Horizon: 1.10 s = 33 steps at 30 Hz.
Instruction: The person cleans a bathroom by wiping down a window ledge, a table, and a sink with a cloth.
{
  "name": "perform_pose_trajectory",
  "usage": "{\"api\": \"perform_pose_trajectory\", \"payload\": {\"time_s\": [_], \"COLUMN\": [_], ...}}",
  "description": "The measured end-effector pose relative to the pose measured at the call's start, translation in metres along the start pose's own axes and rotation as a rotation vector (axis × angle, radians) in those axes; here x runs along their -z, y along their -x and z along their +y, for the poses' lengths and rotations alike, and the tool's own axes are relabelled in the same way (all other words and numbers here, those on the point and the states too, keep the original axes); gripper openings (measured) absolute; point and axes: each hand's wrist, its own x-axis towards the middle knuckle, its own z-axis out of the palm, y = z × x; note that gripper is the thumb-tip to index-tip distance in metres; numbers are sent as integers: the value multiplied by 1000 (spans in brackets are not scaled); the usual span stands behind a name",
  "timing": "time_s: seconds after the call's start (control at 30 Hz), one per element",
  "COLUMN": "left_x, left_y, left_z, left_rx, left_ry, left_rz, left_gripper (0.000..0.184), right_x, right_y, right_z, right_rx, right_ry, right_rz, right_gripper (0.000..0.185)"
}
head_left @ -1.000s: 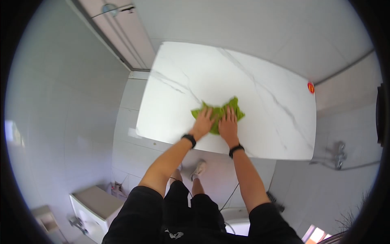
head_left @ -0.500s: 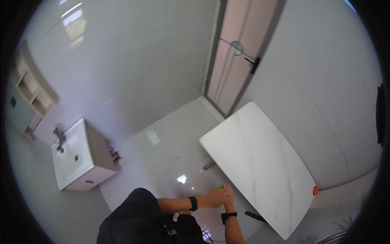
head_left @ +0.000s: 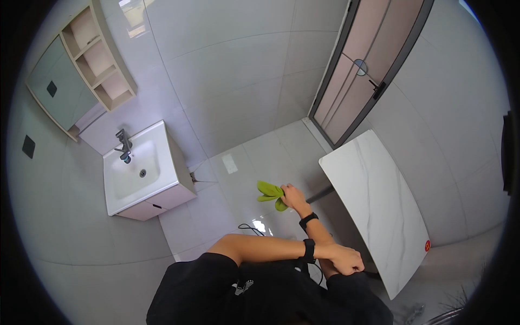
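My right hand (head_left: 295, 197) grips a bunched lime-green cloth (head_left: 269, 190), its folds hanging out to the left above the floor. My left forearm crosses over my right arm. Beside my right sleeve, my left hand (head_left: 345, 261) is closed with its fingers curled down; anything inside it is hidden. A black band (head_left: 309, 221) circles my right wrist, and another black band (head_left: 309, 250) is on my left wrist.
To the right stands a white marble-patterned table (head_left: 374, 189) with a red sticker. A washbasin cabinet (head_left: 143, 179) with a faucet is on the left, below a mirror cabinet (head_left: 65, 84). A pink door (head_left: 368, 59) is at the back. A black cord (head_left: 252, 229) shows near my left arm.
My hands, together before, are now apart. My right hand has moved forward with the green cloth, much more of which shows. My left hand has moved right. The view has shifted left.
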Motion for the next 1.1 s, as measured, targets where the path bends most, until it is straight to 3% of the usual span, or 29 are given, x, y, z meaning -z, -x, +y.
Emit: {"api": "perform_pose_trajectory", "payload": {"time_s": [0.1, 0.33, 0.53, 0.57, 0.67, 0.9, 1.0, 1.1], "left_x": [11, 18, -8, 3, 3, 6, 3, 11], "left_y": [25, 60, 58, 60, 54, 49, 49, 45], "left_z": [40, 89, 59, 85, 103, 75, 69, 96], "left_rx": [157, 278, 20, 139, 229, 412, 391, 343], "left_ry": [-99, -525, -402, -377, -495, -551, -559, -420], "left_rz": [-30, 8, 88, -12, -155, -137, -104, -326], "left_gripper": [20, 33, 27, 25, 26, 36, 34, 33], "right_x": [-9, -20, -28, -27, -21, -13, -12, -10], "right_y": [0, -1, 6, 7, 18, 29, 29, 31], "right_z": [-16, -26, -15, -13, -18, -7, 3, 4], "right_rx": [25, 4, -30, -41, -110, -142, -178, -172], "right_ry": [46, 92, 78, 81, 69, 90, 107, 132], "right_rz": [-39, -78, -60, -43, -51, -29, -46, -54], "right_gripper": [26, 24, 24, 24, 24, 21, 23, 25]}}
